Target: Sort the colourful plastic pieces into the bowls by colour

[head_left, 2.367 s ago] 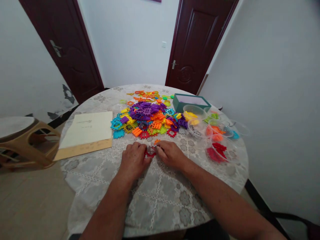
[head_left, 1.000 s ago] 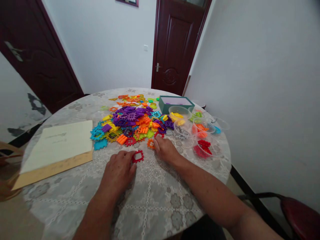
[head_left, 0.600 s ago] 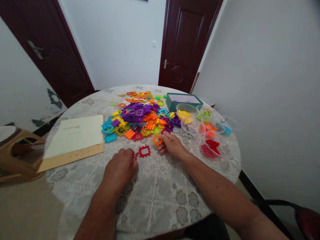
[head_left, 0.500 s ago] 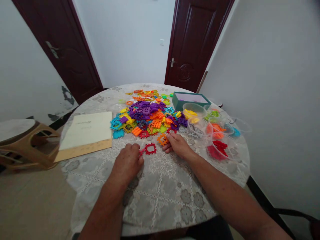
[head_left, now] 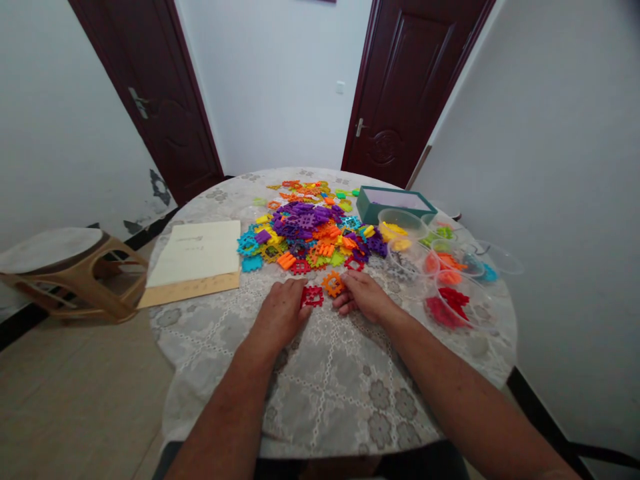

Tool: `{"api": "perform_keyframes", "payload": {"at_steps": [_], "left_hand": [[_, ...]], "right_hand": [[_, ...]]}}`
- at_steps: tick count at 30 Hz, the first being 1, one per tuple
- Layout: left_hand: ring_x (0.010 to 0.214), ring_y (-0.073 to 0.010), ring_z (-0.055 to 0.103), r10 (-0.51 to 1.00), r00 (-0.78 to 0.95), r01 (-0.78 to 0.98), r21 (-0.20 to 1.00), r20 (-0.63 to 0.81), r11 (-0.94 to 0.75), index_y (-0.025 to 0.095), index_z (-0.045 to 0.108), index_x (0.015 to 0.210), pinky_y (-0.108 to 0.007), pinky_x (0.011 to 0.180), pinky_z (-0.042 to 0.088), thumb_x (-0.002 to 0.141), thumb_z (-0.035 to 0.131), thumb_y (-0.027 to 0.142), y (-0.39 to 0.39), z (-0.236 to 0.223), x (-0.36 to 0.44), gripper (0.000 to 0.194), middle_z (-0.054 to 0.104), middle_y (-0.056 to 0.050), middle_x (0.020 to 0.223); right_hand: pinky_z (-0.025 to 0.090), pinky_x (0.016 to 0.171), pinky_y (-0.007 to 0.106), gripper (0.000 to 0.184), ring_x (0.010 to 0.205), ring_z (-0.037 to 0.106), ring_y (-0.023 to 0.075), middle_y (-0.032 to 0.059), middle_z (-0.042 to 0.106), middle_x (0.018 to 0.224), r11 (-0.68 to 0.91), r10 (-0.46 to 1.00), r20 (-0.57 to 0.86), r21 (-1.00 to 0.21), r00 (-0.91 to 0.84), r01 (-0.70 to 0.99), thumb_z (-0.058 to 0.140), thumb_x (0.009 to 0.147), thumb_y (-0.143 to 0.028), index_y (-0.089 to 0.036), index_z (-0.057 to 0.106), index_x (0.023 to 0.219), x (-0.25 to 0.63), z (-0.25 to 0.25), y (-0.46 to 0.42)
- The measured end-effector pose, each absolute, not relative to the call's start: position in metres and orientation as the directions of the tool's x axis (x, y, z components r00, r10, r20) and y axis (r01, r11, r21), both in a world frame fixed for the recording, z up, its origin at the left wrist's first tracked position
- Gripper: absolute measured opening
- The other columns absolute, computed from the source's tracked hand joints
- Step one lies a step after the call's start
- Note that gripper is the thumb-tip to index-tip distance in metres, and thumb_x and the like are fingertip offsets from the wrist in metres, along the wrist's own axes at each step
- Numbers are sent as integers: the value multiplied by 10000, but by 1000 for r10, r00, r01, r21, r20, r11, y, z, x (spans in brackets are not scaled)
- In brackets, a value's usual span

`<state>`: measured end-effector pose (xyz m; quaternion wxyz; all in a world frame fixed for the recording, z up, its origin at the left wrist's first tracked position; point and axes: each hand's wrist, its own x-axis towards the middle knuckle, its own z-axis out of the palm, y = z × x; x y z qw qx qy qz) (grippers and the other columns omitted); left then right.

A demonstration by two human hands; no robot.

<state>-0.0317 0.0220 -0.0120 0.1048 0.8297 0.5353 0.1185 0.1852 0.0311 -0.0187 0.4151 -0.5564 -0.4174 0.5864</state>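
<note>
Right grip (head_left: 367, 297) pinching orange tile (head_left: 332, 286), left grip (head_left: 281, 310) unclear at red tile (head_left: 313, 291), illegible writing (head_left: 191, 239)

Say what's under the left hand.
Red piece shows at the fingertip end of the left hand, tablecloth around. Anything directly beneath the hand is covered; can't tell.

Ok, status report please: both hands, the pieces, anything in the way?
Left hand touching red piece. Right hand gripping orange piece at its right edge. Nearest possible obstacle: colourful pile, just beyond both hands.
</note>
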Motion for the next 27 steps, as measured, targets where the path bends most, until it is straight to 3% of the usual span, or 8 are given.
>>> {"api": "perform_keyframes", "payload": {"at_steps": [5,9,15,21,24,27], "left_hand": [[1217,-282,579,907,410,848,325,101,-419,181,599,1340,-371,1066,445,924,632,266,20,-12,-30,427,650,-133,1264],[1104,-256,609,900,426,818,386,91,-426,180,659,1169,-360,988,481,920,617,241,22,-17,-30,260,636,-115,1143],[1133,-276,617,864,464,700,517,193,-492,188,663,1110,-393,999,497,868,649,254,33,-32,-40,252,617,-120,1214],[1064,-302,660,837,514,652,548,189,-524,190,680,1190,-431,968,508,854,669,372,45,-35,-47,382,699,-122,1144],[1063,-304,664,833,528,664,531,167,-527,181,688,1183,-427,959,511,867,655,414,44,-34,-48,394,704,-129,1141],[1068,-301,668,843,513,688,509,162,-517,184,686,1194,-425,974,508,876,650,420,43,-35,-49,398,708,-132,1159]], "right_hand": [[558,444,206,177,562,691,132,27,695,767,-320,945,-316,-947,-85,-31,507,1011,-309,-184,562,899,182,-17,28],[559,447,212,179,570,687,138,37,704,773,-368,922,-354,-928,-158,-66,515,1007,-329,-180,584,936,178,-17,26],[563,473,222,183,583,685,138,50,720,828,-415,891,-379,-902,-250,-114,465,1028,-318,-179,574,981,177,-18,28],[561,525,249,254,596,684,144,10,711,791,-330,904,-314,-944,-291,-9,476,1038,-451,-218,541,962,176,-24,31],[528,531,245,264,560,647,152,-5,673,664,-265,921,-273,-962,-279,66,475,1045,-430,-217,557,912,178,-16,29],[467,574,237,264,568,584,145,-21,606,610,-46,981,-93,-965,-172,259,490,1046,-374,-219,551,840,195,12,22]]}}
